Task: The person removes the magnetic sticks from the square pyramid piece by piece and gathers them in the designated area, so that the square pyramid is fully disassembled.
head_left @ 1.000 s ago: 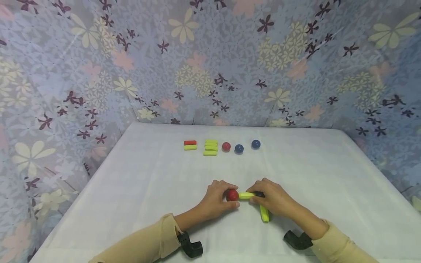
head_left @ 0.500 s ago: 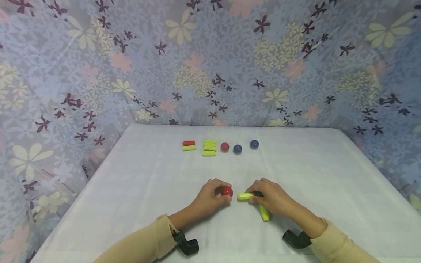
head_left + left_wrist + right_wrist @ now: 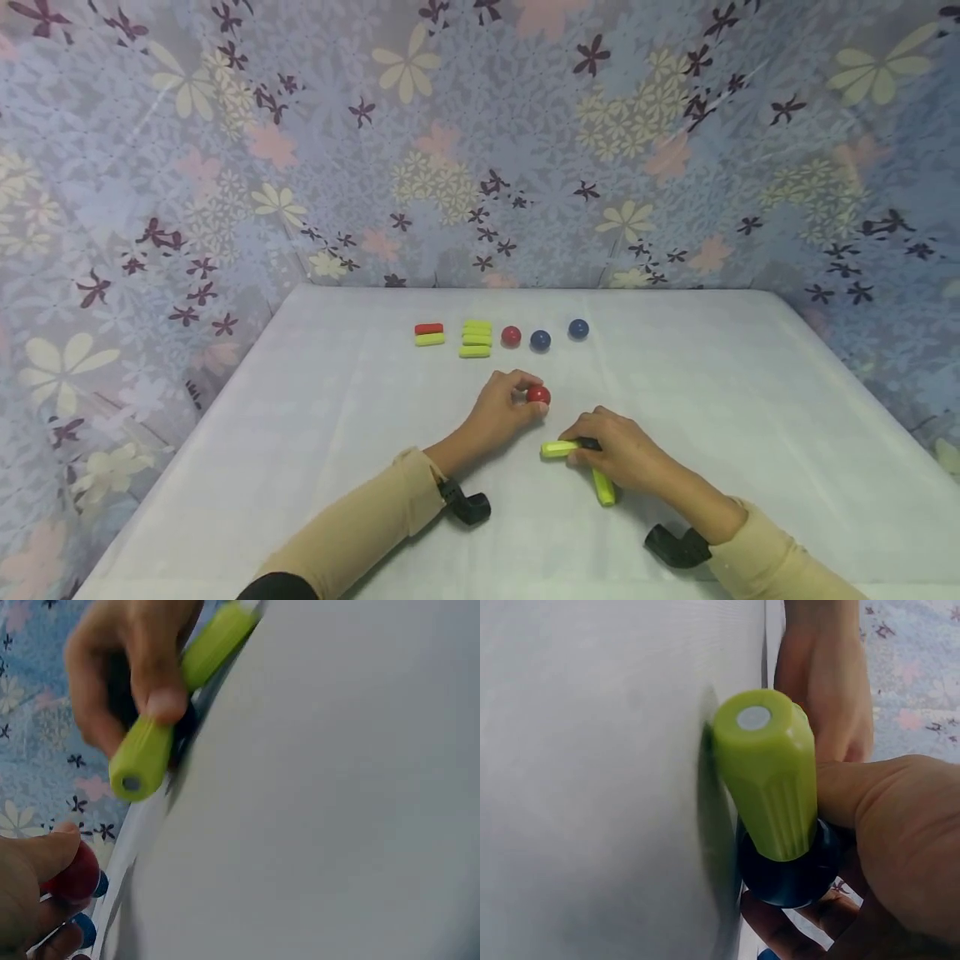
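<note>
The left hand (image 3: 504, 408) is carrying the red ball (image 3: 537, 395) farther away, off the green stick (image 3: 558, 448). Head view: right hand (image 3: 618, 454) is gripping a dark ball (image 3: 589, 444) joining two green sticks on the tabletop (image 3: 712, 392). Left wrist: fingers are pinching the red ball (image 3: 75, 874). Right wrist: thumb and fingers are clasping the dark ball (image 3: 791, 877).

No readable text, label, brand, number or sign anywhere in view: none on flowered backdrop, white tablecloth, coloured sticks and balls, sleeves or wrist mounts; backdrop carries printed flower pattern only, no lettering
</note>
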`<action>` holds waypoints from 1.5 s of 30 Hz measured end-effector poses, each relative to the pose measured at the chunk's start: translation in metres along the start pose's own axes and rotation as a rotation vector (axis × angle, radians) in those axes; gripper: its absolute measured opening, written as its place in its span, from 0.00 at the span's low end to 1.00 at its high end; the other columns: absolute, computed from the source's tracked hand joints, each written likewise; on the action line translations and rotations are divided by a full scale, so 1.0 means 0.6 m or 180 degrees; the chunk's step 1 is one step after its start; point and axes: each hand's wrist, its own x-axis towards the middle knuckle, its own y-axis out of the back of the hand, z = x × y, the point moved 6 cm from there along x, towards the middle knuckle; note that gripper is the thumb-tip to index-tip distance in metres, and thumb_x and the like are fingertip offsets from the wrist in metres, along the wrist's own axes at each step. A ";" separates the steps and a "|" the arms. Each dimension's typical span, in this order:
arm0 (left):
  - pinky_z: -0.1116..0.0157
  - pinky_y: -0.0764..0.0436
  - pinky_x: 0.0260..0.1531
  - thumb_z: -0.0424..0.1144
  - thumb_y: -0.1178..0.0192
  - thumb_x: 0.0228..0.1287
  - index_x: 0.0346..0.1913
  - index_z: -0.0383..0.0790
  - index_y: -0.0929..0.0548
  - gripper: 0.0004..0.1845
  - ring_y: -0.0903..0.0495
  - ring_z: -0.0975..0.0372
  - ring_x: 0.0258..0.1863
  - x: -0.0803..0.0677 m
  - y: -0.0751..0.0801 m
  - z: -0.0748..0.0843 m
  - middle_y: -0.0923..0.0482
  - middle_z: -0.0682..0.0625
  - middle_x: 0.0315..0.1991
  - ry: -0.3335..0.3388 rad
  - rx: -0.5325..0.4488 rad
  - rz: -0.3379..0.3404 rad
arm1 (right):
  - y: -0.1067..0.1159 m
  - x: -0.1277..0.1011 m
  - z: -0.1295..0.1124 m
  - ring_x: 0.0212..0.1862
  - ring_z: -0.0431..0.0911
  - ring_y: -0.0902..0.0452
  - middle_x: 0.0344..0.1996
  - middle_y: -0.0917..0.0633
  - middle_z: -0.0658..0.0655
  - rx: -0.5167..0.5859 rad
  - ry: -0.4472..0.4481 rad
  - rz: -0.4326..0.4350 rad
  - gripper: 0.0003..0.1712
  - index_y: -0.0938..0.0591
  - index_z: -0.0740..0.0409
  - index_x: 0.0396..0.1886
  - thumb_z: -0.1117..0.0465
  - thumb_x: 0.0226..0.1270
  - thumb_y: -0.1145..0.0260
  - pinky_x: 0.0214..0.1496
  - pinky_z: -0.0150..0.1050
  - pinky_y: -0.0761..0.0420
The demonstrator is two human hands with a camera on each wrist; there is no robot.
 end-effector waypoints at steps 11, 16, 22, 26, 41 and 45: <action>0.59 0.36 0.53 0.52 0.37 0.59 0.55 0.57 0.20 0.20 0.31 0.61 0.56 0.163 0.008 0.043 0.18 0.59 0.48 -0.0281 0.1364 0.0378 | -0.006 0.002 -0.013 0.39 0.35 0.30 0.37 0.17 0.40 -0.0018 0.0222 0.0083 0.13 0.15 0.44 0.42 0.54 0.55 0.30 0.38 0.30 0.30; 0.57 0.38 0.58 0.52 0.37 0.59 0.55 0.58 0.20 0.20 0.32 0.60 0.59 0.189 -0.002 0.032 0.19 0.59 0.49 -0.0144 0.1524 0.0192 | -0.003 0.004 -0.015 0.39 0.35 0.30 0.37 0.17 0.40 -0.0020 0.0255 0.0121 0.12 0.15 0.44 0.42 0.54 0.55 0.30 0.38 0.30 0.30; 0.56 0.37 0.57 0.51 0.37 0.58 0.54 0.56 0.20 0.20 0.30 0.58 0.57 0.197 -0.006 0.024 0.19 0.56 0.52 -0.0169 0.1709 0.0165 | 0.000 0.004 -0.013 0.38 0.35 0.30 0.36 0.17 0.40 -0.0018 0.0224 0.0135 0.13 0.15 0.44 0.41 0.54 0.55 0.30 0.37 0.29 0.30; 0.56 0.36 0.57 0.51 0.38 0.59 0.54 0.55 0.20 0.20 0.30 0.59 0.55 0.201 -0.012 0.026 0.19 0.56 0.53 -0.0210 0.1715 0.0127 | 0.003 0.001 -0.009 0.38 0.36 0.30 0.38 0.16 0.42 -0.0012 0.0225 0.0152 0.14 0.15 0.45 0.42 0.55 0.55 0.30 0.37 0.30 0.30; 0.57 0.38 0.59 0.51 0.39 0.60 0.55 0.56 0.21 0.20 0.31 0.59 0.57 0.206 -0.026 0.033 0.20 0.56 0.54 -0.0162 0.1702 0.0003 | 0.037 -0.029 0.017 0.41 0.40 0.28 0.42 0.14 0.49 -0.0205 -0.0177 0.0250 0.20 0.16 0.51 0.48 0.51 0.54 0.29 0.40 0.37 0.28; 0.57 0.38 0.59 0.53 0.39 0.60 0.58 0.57 0.23 0.22 0.33 0.58 0.59 0.205 -0.028 0.035 0.22 0.56 0.56 -0.0157 0.1726 0.0006 | 0.035 -0.033 0.021 0.38 0.38 0.28 0.42 0.13 0.48 -0.0153 -0.0225 0.0201 0.19 0.16 0.50 0.47 0.51 0.55 0.30 0.37 0.34 0.29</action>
